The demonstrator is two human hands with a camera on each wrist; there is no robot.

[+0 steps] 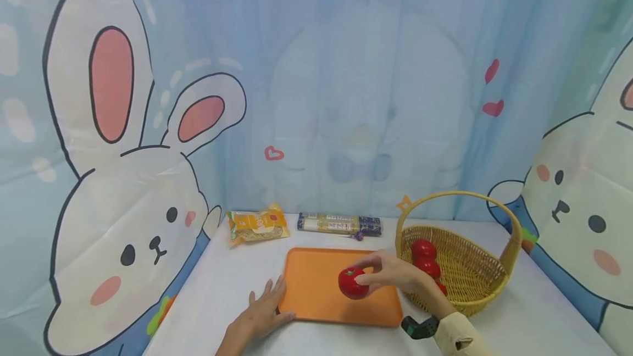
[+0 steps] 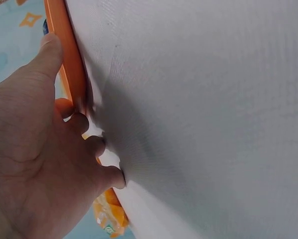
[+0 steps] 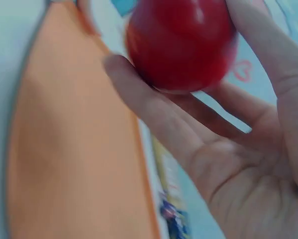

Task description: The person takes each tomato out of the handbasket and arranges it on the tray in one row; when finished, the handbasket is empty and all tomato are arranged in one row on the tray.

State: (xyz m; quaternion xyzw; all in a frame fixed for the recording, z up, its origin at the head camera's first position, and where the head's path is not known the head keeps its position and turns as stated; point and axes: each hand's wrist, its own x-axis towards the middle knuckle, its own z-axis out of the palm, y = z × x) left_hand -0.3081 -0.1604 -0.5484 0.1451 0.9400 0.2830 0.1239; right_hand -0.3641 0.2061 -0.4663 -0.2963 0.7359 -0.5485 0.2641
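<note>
My right hand [image 1: 388,272] grips a red tomato [image 1: 353,283] between thumb and fingers, held above the orange tray [image 1: 316,290]. In the right wrist view the tomato [image 3: 183,40] looks smooth and glossy, with the tray [image 3: 74,134] to its left. My left hand [image 1: 260,311] lies with fingers spread at the tray's left edge. The left wrist view shows that hand's thumb against the tray's orange rim [image 2: 69,55], its other fingertips resting on or near the white tabletop. Right of the tray, a yellow wicker basket [image 1: 470,304] holds several red tomatoes [image 1: 426,260].
A yellow food packet [image 1: 258,226] lies at the back left of the white table [image 1: 207,284]. Beside it are dark-ended long packages [image 1: 336,224] behind the tray. The basket's tall handle [image 1: 455,193] arches up at the right. A rabbit-print curtain [image 1: 306,98] hangs behind.
</note>
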